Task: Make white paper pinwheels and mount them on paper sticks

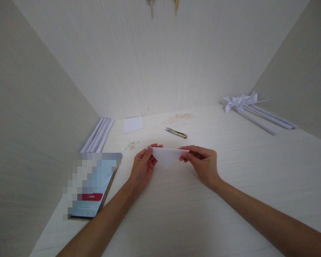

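A white sheet of paper folded into a triangle (166, 157) is held just above the white table (230, 171), its point hanging toward me. My left hand (143, 167) pinches its left corner and my right hand (200, 162) pinches its right corner. A small pair of thread snips (176, 132) lies on the table a short way beyond the paper. A square white sheet (133, 124) lies flat further back to the left.
Rolled white paper sticks (98, 135) lie along the left wall. A folded paper pinwheel with long paper sticks (253, 109) rests at the back right. A phone or tablet with a lit screen (92, 192) lies at the front left. Walls close the table in on three sides.
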{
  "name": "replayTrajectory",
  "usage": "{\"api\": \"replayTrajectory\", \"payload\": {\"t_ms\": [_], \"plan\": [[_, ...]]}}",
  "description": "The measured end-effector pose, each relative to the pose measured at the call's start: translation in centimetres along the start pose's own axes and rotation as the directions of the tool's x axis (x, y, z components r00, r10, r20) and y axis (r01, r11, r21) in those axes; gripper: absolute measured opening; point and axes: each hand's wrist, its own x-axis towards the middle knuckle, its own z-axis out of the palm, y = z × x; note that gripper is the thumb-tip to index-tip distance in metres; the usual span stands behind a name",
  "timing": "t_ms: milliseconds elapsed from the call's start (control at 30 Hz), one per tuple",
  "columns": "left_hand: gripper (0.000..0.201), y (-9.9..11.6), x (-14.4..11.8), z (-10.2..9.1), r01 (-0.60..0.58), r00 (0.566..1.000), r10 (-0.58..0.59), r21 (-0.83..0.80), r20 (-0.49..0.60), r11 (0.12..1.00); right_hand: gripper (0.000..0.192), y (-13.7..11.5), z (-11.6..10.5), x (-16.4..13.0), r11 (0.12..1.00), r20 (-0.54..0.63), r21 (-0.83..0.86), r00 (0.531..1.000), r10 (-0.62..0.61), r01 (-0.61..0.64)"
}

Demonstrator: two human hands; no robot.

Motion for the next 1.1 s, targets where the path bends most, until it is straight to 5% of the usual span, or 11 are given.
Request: {"api": "replayTrajectory", "payload": {"t_ms": [1100], "plan": [[0.016,-0.04,0.15,-0.21,-0.022,1.0,0.022,0.051,0.001,0.998,0.005,0.42,-0.23,0.3,0.999,0.006,-0.047,1.0,-0.009,0.01]]}}
